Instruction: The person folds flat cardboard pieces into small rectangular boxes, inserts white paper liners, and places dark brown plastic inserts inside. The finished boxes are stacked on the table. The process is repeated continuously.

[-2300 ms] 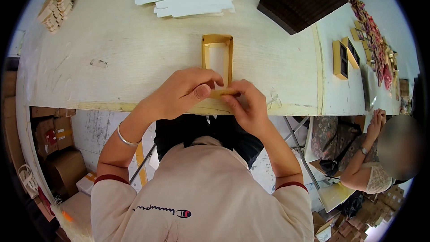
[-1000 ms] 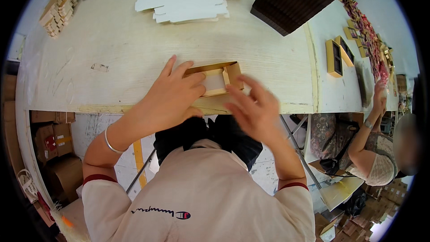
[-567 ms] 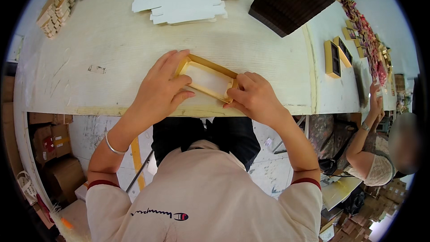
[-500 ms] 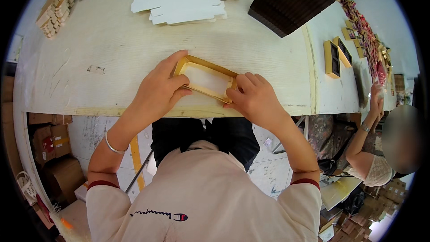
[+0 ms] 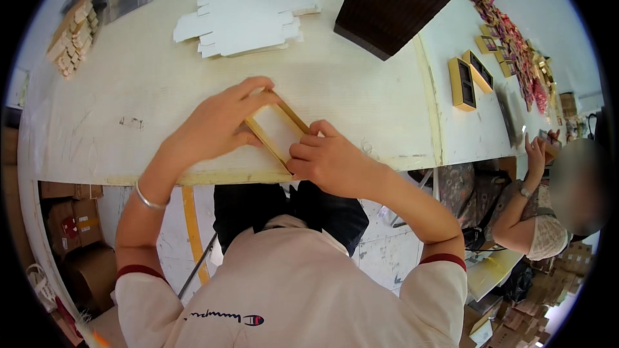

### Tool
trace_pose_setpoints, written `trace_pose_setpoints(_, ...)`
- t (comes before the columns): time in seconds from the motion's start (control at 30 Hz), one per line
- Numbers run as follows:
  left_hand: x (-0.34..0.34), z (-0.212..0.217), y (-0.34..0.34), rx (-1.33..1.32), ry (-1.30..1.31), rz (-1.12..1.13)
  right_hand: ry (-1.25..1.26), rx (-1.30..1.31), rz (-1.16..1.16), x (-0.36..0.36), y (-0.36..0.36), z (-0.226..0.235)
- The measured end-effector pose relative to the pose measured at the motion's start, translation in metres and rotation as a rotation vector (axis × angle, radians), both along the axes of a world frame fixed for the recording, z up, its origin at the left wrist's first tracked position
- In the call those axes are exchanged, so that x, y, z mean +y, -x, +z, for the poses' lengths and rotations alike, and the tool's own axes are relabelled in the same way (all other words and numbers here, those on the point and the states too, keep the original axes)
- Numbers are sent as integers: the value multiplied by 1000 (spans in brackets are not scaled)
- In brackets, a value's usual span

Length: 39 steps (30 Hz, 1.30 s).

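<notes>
A shallow open gold box with a pale inside lies slanted near the table's front edge. My left hand is closed around its far left end, fingers over the far corner and thumb by the near side. The near right end is gripped by my right hand, whose curled fingers hide that end wall. Beyond the box lies a stack of flat white carton blanks. To the right of those rises a tall dark brown stack with fine ridges.
Gold boxes with dark inserts stand at the right of the table. Farther right, many small coloured pieces are heaped. A co-worker's hand is beside them. Pale wooden-looking strips and clear plastic containers occupy the far left.
The gold box has turned clockwise, its right end swinging nearer to me and leftward. My right hand moved left and nearer with it. The view shifted slightly; the co-worker's hands moved.
</notes>
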<state>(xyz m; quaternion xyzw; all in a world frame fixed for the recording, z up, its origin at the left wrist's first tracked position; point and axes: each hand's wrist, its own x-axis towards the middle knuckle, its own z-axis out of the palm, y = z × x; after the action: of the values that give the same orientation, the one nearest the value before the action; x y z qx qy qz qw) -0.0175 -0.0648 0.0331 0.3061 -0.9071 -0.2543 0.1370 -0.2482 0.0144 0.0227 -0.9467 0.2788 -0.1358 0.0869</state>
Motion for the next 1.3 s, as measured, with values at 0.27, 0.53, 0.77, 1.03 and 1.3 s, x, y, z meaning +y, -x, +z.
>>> trace_pose_setpoints(0.27, -6, 5, 11, -57, -171, 11, -110, -421, -365, 15, 26, -17)
trace_pose_setpoints(0.53, 22, -9, 8, 45, -142, 191, -278, -494, -429, 4, 30, -23)
trace_pose_setpoints(0.77, 39, -23, 9, 187, -17, 288, -126, -330, -409, -3, 30, -25)
trace_pose_setpoints(1.03, 51, -33, 14, 295, 85, 322, 629, -494, -693, -37, 96, 81)
trace_pose_setpoints(1.3, 49, -36, 12, 313, 91, 288, 438, 21, -770, -104, 128, 144)
